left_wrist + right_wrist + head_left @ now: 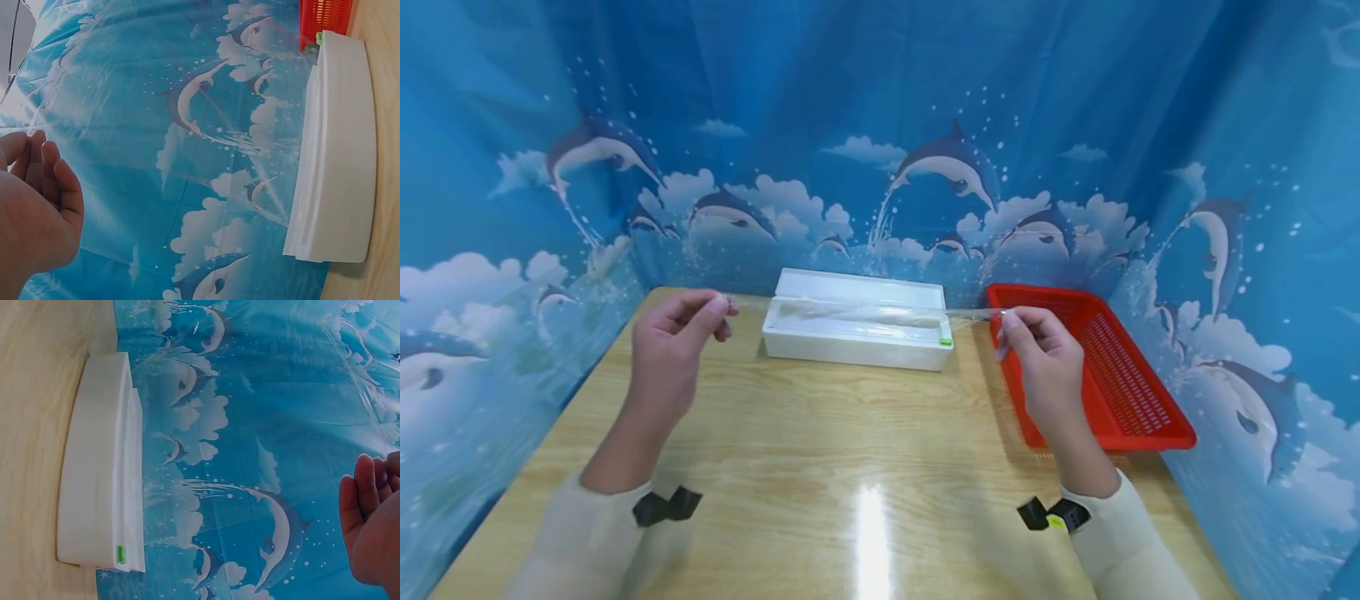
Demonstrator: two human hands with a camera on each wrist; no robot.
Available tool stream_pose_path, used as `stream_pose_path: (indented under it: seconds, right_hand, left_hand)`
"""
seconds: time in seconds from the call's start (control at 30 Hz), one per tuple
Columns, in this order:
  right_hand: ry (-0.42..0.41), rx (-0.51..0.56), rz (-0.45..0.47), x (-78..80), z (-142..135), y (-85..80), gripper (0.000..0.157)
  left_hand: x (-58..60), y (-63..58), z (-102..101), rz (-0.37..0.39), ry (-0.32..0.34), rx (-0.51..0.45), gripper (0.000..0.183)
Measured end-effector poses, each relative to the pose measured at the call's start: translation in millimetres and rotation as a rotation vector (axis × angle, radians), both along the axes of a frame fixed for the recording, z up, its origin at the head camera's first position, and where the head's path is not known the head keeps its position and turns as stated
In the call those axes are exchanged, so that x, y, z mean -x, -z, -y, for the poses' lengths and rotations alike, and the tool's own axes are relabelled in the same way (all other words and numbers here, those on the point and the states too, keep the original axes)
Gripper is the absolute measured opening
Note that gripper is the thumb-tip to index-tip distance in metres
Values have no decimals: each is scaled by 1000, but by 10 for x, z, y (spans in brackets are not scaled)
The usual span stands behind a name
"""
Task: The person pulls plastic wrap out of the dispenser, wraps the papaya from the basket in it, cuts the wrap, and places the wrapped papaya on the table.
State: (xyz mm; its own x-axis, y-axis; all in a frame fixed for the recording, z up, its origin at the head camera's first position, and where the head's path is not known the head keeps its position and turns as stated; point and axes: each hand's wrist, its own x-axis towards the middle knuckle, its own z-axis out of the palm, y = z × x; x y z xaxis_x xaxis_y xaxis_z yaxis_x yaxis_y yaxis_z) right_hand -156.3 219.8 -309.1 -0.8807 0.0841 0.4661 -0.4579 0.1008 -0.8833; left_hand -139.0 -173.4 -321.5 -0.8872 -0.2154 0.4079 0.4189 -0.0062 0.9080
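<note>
A clear sheet of cling film [880, 310] stretches between the two hands. At its left corner the left hand [672, 350] pinches the edge between thumb and fingertips. The right hand [1047, 354] pinches the opposite corner in the same way. Below and behind the film sits a white cling film dispenser [853, 347] with a small green slider [945, 341] at its right end. In the left wrist view, the see-through film spans from the left hand [44, 200] down toward the white dispenser [344, 150].
A red plastic basket [1138, 433] with slotted sides stands at the right, close by the right hand. The wooden table [820, 450] reaches back to a blue dolphin-print curtain [820, 100], which also hangs along both sides.
</note>
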Motion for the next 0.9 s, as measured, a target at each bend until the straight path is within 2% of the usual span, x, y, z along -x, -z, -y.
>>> stream_pose_path:
  seconds: [0.13,0.23,0.37,0.63,0.8,0.9]
  right_hand:
    - [21,-24,20,-94,16,62,17]
    - [40,-36,51,-157,11,123,21]
    - [54,-63,101,-223,-3,237,25]
    - [85,-156,208,-373,0,462,21]
    - [75,-178,194,-526,20,614,16]
    - [52,-172,178,-590,32,721,11]
  left_hand:
    - [-99,81,0,35,-12,23,28]
    - [-160,160,-3,72,-24,64,30]
    - [-218,260,5,130,-29,93,32]
    - [-310,380,39,196,-45,150,26]
    - [-347,448,57,217,-54,178,30]
    - [-371,513,70,258,-62,205,33]
